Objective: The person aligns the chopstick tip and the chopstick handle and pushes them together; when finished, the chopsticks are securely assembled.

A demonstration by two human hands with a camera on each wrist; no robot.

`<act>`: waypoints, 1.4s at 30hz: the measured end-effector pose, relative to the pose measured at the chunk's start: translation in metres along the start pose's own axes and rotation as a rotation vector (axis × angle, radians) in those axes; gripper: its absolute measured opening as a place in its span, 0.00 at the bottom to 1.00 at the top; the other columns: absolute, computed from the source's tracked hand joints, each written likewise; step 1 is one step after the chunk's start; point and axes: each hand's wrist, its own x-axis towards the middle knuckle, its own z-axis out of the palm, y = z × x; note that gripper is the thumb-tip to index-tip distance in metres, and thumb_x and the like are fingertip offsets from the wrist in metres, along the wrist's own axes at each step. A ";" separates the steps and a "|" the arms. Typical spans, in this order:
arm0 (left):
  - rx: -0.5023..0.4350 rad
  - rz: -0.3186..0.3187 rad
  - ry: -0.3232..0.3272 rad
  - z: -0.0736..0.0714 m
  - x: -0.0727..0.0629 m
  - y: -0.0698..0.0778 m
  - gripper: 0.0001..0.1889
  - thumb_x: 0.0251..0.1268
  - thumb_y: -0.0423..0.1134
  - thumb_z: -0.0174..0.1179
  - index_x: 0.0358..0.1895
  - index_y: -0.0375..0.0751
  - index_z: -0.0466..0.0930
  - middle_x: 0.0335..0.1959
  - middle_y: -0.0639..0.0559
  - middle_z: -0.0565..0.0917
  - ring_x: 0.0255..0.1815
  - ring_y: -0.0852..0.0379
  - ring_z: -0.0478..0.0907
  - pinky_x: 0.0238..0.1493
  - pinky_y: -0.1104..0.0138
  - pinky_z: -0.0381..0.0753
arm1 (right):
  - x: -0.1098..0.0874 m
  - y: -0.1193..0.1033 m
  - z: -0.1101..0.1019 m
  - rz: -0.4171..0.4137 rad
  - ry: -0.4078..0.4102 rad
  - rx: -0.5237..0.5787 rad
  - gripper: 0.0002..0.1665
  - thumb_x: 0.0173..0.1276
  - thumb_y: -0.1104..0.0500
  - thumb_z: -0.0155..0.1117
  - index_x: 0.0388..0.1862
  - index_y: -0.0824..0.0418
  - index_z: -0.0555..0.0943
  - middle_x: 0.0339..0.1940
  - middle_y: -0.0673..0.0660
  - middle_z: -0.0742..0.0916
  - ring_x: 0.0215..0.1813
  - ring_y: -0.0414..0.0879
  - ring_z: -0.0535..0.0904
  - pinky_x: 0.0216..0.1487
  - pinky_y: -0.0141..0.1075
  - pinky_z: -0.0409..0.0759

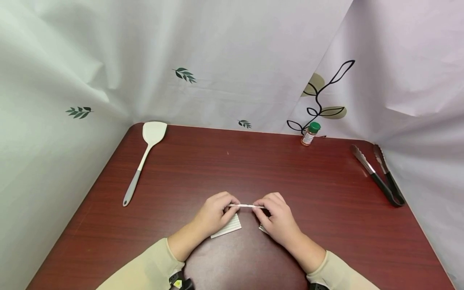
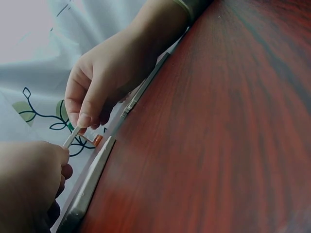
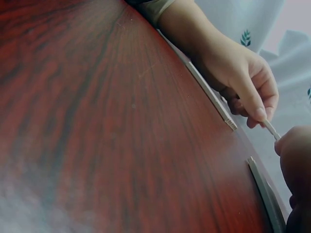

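Observation:
A thin white stick (image 1: 245, 206) is stretched level between two hands close over the table. My left hand (image 1: 214, 211) pinches one end between thumb and fingers. At the other end, the thumb and fingers of my right hand (image 1: 278, 217) pinch it too. Below the left hand lies a flat white piece with parallel lines (image 1: 228, 228), partly hidden by that hand. A similar lined piece (image 1: 263, 229) lies under the right hand, mostly covered. Seen edge-on in the left wrist view, the nearer piece (image 2: 92, 182) looks like a low slab.
On the dark red table (image 1: 203, 161), a white spatula with a grey handle (image 1: 145, 155) lies at the left. A green-capped spice bottle (image 1: 309, 136) stands near the back edge. Black-handled metal tongs (image 1: 380, 181) lie at the right. White curtains (image 1: 232, 60) surround the table.

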 end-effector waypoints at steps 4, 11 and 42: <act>-0.016 0.008 -0.009 0.000 0.000 0.000 0.05 0.66 0.31 0.73 0.39 0.44 0.87 0.33 0.58 0.84 0.28 0.65 0.74 0.32 0.76 0.74 | 0.000 -0.001 0.000 -0.010 -0.009 0.004 0.07 0.65 0.66 0.77 0.40 0.58 0.88 0.36 0.46 0.85 0.43 0.46 0.77 0.49 0.32 0.72; -0.030 0.042 -0.003 0.002 -0.001 -0.002 0.06 0.65 0.30 0.73 0.39 0.43 0.87 0.33 0.57 0.84 0.30 0.66 0.75 0.33 0.76 0.74 | -0.001 -0.002 -0.001 -0.012 -0.014 0.015 0.04 0.74 0.59 0.73 0.40 0.59 0.88 0.36 0.46 0.85 0.43 0.45 0.77 0.48 0.31 0.72; 0.008 0.068 -0.021 0.000 -0.002 0.002 0.06 0.66 0.30 0.72 0.38 0.44 0.84 0.33 0.57 0.83 0.31 0.63 0.76 0.36 0.70 0.78 | 0.002 -0.009 0.000 -0.066 -0.015 0.018 0.06 0.77 0.58 0.70 0.40 0.59 0.87 0.36 0.47 0.84 0.40 0.45 0.75 0.46 0.30 0.70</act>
